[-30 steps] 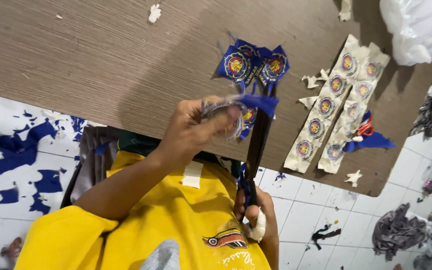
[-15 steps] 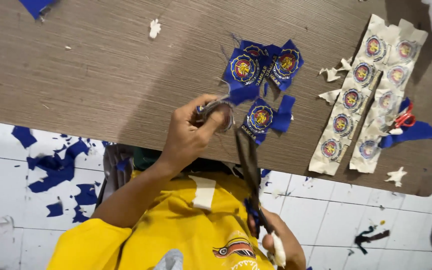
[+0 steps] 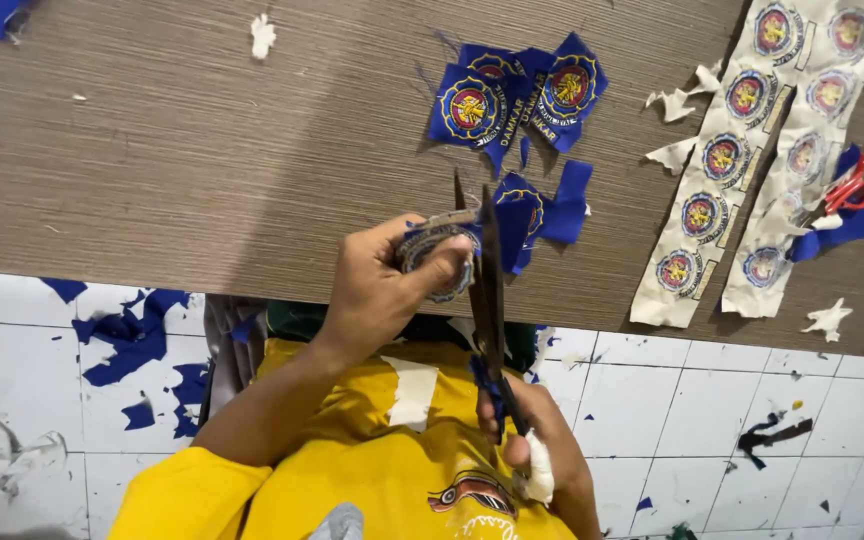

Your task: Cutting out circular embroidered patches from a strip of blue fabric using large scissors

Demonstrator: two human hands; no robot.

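My left hand pinches a round embroidered patch over the near edge of the brown table. My right hand, with a white wrap on one finger, grips the handles of dark scissors. Their blades point up and away from me, right beside the patch. Blue fabric trimmings lie just behind the blades. A small pile of cut blue patches rests farther back on the table.
Two white backing strips with several round patches lie at the right. Red-handled scissors sit on blue cloth beside them. White paper scraps dot the table. Blue offcuts litter the white tiled floor below.
My left hand has turned the patch and brought it closer to the table edge. The scissors have swung more upright against the patch, and the view has shifted left.
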